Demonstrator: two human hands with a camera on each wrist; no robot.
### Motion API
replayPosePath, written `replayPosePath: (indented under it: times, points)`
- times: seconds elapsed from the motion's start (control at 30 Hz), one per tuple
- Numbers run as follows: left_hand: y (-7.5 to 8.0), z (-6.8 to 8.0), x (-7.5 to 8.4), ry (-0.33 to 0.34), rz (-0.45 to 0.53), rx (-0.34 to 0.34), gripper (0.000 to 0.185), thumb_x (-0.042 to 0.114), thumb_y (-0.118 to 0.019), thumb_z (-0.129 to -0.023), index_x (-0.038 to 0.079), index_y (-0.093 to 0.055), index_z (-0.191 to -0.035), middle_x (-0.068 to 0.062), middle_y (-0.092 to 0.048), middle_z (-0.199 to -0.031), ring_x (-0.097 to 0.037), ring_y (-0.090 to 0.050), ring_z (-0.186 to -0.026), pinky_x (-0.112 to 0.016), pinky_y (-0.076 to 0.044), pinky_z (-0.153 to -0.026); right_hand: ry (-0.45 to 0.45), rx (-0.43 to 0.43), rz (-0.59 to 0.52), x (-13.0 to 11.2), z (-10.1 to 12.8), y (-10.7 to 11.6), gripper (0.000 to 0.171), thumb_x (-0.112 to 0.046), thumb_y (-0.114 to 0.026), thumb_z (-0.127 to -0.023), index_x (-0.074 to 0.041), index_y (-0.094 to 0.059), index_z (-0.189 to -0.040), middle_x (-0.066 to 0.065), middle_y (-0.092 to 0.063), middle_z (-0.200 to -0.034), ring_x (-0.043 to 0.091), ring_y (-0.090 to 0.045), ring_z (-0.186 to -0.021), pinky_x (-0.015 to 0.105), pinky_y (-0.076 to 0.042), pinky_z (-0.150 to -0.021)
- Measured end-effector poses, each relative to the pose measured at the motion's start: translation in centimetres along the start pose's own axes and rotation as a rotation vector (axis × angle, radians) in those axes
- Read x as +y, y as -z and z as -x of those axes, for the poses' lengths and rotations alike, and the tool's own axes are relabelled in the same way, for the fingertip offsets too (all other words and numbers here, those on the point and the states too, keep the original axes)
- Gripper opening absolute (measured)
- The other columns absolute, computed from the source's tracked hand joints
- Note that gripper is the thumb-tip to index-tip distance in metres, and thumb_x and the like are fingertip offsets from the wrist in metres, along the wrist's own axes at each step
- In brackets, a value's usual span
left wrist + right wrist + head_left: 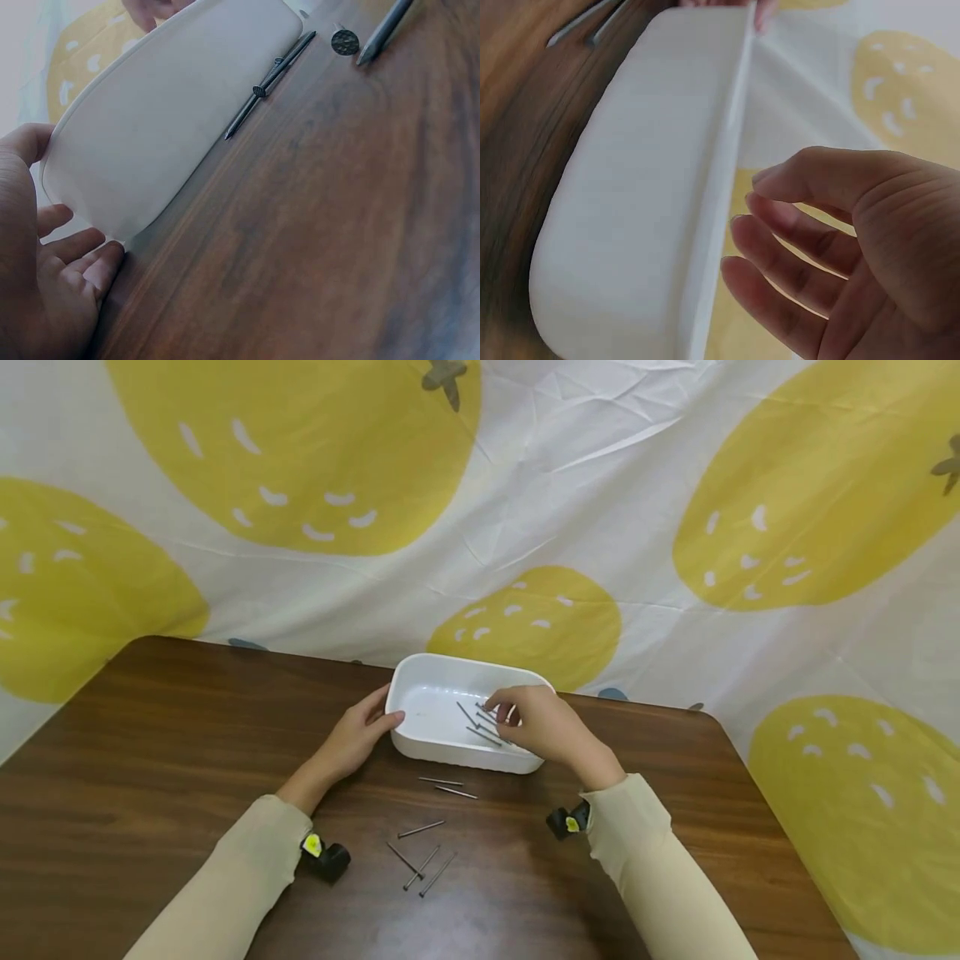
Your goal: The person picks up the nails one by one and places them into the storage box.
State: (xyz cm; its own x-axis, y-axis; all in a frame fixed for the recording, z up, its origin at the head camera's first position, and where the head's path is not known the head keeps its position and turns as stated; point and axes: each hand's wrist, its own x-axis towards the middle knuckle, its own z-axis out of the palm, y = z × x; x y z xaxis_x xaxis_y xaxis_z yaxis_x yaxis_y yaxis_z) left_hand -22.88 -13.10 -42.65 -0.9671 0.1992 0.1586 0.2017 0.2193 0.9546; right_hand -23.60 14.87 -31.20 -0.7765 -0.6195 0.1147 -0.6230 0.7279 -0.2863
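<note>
A white rectangular box (pixel 450 753) stands near the back of the table, with several metal nails (pixel 483 736) lying in its right part. At its left end my left hand (pixel 351 739) grips it, thumb over the rim and the other fingers against the outer wall. My right hand (pixel 546 724) hovers over the right end of the box, just above the nails. In the right wrist view its fingers (pixel 780 281) are loosely bent and apart, and I see nothing between them and the thumb. The hand partly covers the nails in the head view.
Two nails (pixel 440 782) lie just in front of the box, and several others (pixel 421 829) are scattered nearer on the brown wooden table (pixel 187 735). A white cloth with yellow fruit print (pixel 585 502) hangs right behind the table's back edge.
</note>
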Motion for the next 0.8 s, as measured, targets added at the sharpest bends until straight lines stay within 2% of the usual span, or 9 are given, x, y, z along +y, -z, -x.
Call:
replayPosePath:
  times: [0.2, 0.5, 0.63, 0.8]
  points:
    - [0.0, 0.0, -0.1, -0.002, 0.004, 0.003, 0.064, 0.023, -0.054, -0.104, -0.002, -0.028, -0.158, -0.026, -0.030, -0.163, -0.041, -0.034, -0.150, -0.051, -0.032, -0.124, 0.029, 0.006, 0.020, -1.6, 1.6, 0.0, 0.021, -0.004, -0.070, -0.084, -0.010, -0.075, -0.104, -0.002, -0.072, -0.080, 0.012, -0.066, -0.077, 0.021, -0.051, -0.066]
    - [-0.1, 0.0, -0.2, -0.001, 0.012, -0.001, 0.065, 0.024, -0.054, -0.104, -0.002, -0.027, -0.158, -0.025, -0.029, -0.164, -0.040, -0.032, -0.151, -0.050, -0.031, -0.124, 0.077, -0.015, -0.012, -3.2, 3.2, -0.9, 0.023, -0.004, -0.070, -0.084, -0.009, -0.075, -0.106, -0.001, -0.072, -0.084, 0.011, -0.066, -0.079, 0.019, -0.053, -0.069]
    - [-0.1, -0.1, -0.3, -0.003, 0.011, -0.004, 0.065, 0.024, -0.053, -0.105, -0.001, -0.027, -0.158, -0.024, -0.029, -0.164, -0.040, -0.032, -0.151, -0.050, -0.031, -0.124, 0.102, -0.033, -0.016, -3.5, 3.6, -1.9, 0.023, -0.004, -0.071, -0.084, -0.009, -0.075, -0.106, -0.001, -0.073, -0.087, 0.012, -0.067, -0.080, 0.020, -0.055, -0.072]
    - [-0.1, -0.1, -0.4, -0.021, 0.014, -0.004, 0.065, 0.023, -0.053, -0.104, -0.002, -0.027, -0.158, -0.024, -0.029, -0.164, -0.041, -0.034, -0.150, -0.051, -0.033, -0.123, 0.134, -0.060, 0.030, -3.7, 3.5, -3.0, 0.022, -0.007, -0.072, -0.084, -0.011, -0.075, -0.105, -0.004, -0.072, -0.088, 0.011, -0.066, -0.082, 0.024, -0.055, -0.075]
